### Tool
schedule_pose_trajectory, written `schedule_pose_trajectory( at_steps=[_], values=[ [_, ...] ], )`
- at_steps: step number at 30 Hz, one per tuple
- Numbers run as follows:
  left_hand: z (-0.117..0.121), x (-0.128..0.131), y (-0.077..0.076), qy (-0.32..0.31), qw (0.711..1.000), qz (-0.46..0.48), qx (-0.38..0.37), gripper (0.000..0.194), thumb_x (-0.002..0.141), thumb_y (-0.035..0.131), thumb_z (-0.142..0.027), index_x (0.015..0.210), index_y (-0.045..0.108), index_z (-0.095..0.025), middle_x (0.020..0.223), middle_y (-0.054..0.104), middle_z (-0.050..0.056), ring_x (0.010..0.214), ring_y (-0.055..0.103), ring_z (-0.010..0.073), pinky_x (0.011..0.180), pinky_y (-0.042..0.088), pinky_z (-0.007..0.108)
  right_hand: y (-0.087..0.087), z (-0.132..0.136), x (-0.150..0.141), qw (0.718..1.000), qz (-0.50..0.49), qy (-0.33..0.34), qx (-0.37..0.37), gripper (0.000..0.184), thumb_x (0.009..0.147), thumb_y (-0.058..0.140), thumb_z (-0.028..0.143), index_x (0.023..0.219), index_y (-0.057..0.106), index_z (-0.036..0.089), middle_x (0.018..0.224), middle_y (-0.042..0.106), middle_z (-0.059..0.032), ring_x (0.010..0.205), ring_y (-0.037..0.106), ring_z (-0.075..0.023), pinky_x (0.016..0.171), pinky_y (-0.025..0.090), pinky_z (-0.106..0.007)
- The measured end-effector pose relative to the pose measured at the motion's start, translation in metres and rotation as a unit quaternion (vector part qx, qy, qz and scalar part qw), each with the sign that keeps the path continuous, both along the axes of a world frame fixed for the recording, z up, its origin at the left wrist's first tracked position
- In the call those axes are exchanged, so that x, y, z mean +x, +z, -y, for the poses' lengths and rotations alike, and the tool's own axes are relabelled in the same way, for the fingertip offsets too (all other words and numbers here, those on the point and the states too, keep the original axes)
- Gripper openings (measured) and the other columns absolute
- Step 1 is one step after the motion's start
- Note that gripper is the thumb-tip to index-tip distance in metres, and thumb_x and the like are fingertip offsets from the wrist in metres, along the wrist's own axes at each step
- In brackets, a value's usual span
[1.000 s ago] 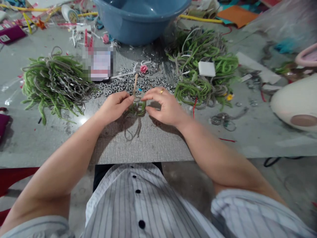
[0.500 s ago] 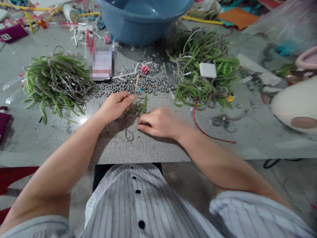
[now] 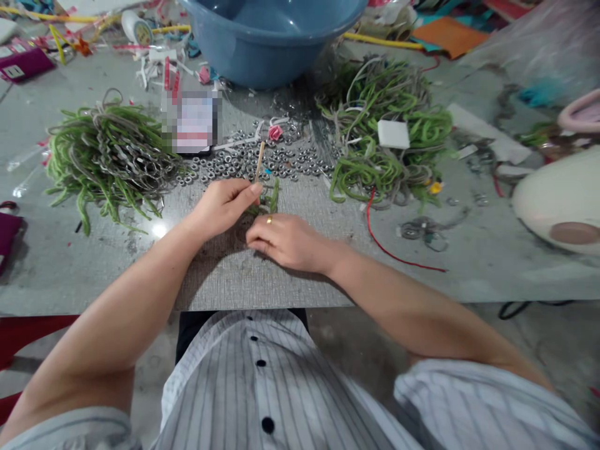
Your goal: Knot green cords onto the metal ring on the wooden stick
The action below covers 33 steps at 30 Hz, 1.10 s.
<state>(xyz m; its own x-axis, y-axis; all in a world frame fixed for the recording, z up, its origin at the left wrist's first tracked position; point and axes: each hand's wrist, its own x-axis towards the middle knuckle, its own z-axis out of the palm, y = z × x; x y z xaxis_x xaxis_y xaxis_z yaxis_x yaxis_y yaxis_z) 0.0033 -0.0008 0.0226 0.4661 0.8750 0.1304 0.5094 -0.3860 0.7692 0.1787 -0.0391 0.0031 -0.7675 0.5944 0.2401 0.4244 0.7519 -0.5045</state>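
A thin wooden stick (image 3: pixel 260 161) points up out of my left hand (image 3: pixel 224 206), whose thumb and fingers are closed on it. Just beyond my fingers, a short piece of green and grey cord (image 3: pixel 274 195) lies on the table, partly covered by both hands. My right hand (image 3: pixel 285 240), with a ring on one finger, is closed in a pinch over the near end of this cord; its fingertips hide most of the grey part. Small metal rings (image 3: pixel 225 164) are scattered right behind my hands.
A bundle of green-grey cords with metal rings (image 3: pixel 107 156) lies left, a looser cord pile (image 3: pixel 389 169) right, with a white square (image 3: pixel 394 134) on it. Behind stand a phone (image 3: pixel 194 125) and a blue basin (image 3: pixel 262 56). A red string (image 3: pixel 394 250) lies right.
My right hand has moved left, closer to my left hand, and now covers the grey cord loop that showed below it. My left hand and the stick have barely moved.
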Motion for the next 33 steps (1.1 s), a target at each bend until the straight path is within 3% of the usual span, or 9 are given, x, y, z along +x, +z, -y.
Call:
schedule_pose_trajectory(
  at_steps=[3,8,12,15,18,23,27,33],
  values=[
    [0.004,0.001,0.003,0.004,0.999,0.028,0.028,0.041,0.093,0.038,-0.044,0.075,0.062,-0.015,0.073,0.061,0.004,0.070,0.055,0.0126,0.066,0.041,0.025,0.000,-0.007,0.007,0.991,-0.076,-0.082,-0.072,0.014,0.094,0.044,0.028,0.085,0.053,0.021,0.083,0.063,-0.0029,0.072,0.054,-0.0145,0.067,0.039,-0.028],
    [0.007,0.001,0.004,-0.004,0.998,0.049,0.029,0.040,0.092,0.040,-0.045,0.079,0.064,-0.014,0.070,0.060,0.003,0.065,0.052,0.0117,0.062,0.040,0.025,-0.003,-0.013,0.011,0.965,-0.191,-0.128,-0.126,0.017,0.093,0.044,0.036,0.084,0.046,0.022,0.075,0.054,0.0008,0.068,0.050,-0.0130,0.065,0.040,-0.028],
    [0.008,0.000,0.004,-0.027,0.998,0.047,-0.012,0.044,0.082,0.059,-0.049,0.110,0.062,-0.016,0.079,0.067,0.003,0.061,0.053,0.0105,0.057,0.040,0.023,-0.006,-0.017,0.010,0.941,-0.256,-0.172,-0.141,0.028,0.093,0.046,0.049,0.084,0.046,0.022,0.075,0.052,0.0013,0.070,0.050,-0.0130,0.066,0.042,-0.028],
    [0.009,0.001,0.002,-0.013,1.000,0.023,-0.015,0.056,0.074,0.070,-0.036,0.125,0.055,-0.018,0.084,0.070,0.003,0.063,0.057,0.0112,0.059,0.043,0.023,-0.007,-0.020,0.011,0.933,-0.266,-0.193,-0.145,0.035,0.091,0.046,0.056,0.084,0.046,0.022,0.077,0.053,0.0006,0.072,0.051,-0.0132,0.067,0.043,-0.028],
    [0.009,0.003,-0.001,-0.019,0.999,0.033,-0.024,0.053,0.079,0.064,-0.025,0.130,0.052,-0.018,0.079,0.069,0.001,0.067,0.061,0.0123,0.063,0.046,0.024,-0.008,-0.022,0.012,0.930,-0.270,-0.193,-0.156,0.038,0.090,0.046,0.060,0.084,0.046,0.022,0.075,0.053,0.0010,0.070,0.050,-0.0125,0.064,0.043,-0.027],
    [0.005,0.003,-0.008,-0.033,0.996,0.074,-0.030,0.055,0.081,0.060,-0.020,0.134,0.048,-0.017,0.077,0.069,0.001,0.071,0.065,0.0140,0.066,0.049,0.025,-0.011,-0.022,0.012,0.910,-0.321,-0.197,-0.174,0.039,0.088,0.050,0.062,0.097,0.050,0.024,0.080,0.056,0.0009,0.069,0.053,-0.0123,0.062,0.046,-0.027],
    [0.004,0.002,-0.011,-0.051,0.996,0.065,-0.022,0.059,0.081,0.059,-0.019,0.138,0.043,-0.018,0.075,0.068,0.000,0.067,0.063,0.0126,0.065,0.048,0.024,-0.013,-0.023,0.012,0.913,-0.316,-0.184,-0.179,0.049,0.082,0.056,0.065,0.108,0.052,0.024,0.090,0.062,-0.0015,0.078,0.059,-0.0143,0.068,0.050,-0.029],
    [0.001,0.001,-0.014,-0.041,0.998,0.056,0.004,0.051,0.084,0.054,-0.019,0.135,0.046,-0.018,0.073,0.065,-0.001,0.067,0.062,0.0134,0.066,0.048,0.026,-0.010,-0.025,0.014,0.931,-0.262,-0.206,-0.148,0.034,0.084,0.061,0.054,0.090,0.066,0.020,0.082,0.069,-0.0019,0.074,0.061,-0.0143,0.068,0.050,-0.030]
  ],
)
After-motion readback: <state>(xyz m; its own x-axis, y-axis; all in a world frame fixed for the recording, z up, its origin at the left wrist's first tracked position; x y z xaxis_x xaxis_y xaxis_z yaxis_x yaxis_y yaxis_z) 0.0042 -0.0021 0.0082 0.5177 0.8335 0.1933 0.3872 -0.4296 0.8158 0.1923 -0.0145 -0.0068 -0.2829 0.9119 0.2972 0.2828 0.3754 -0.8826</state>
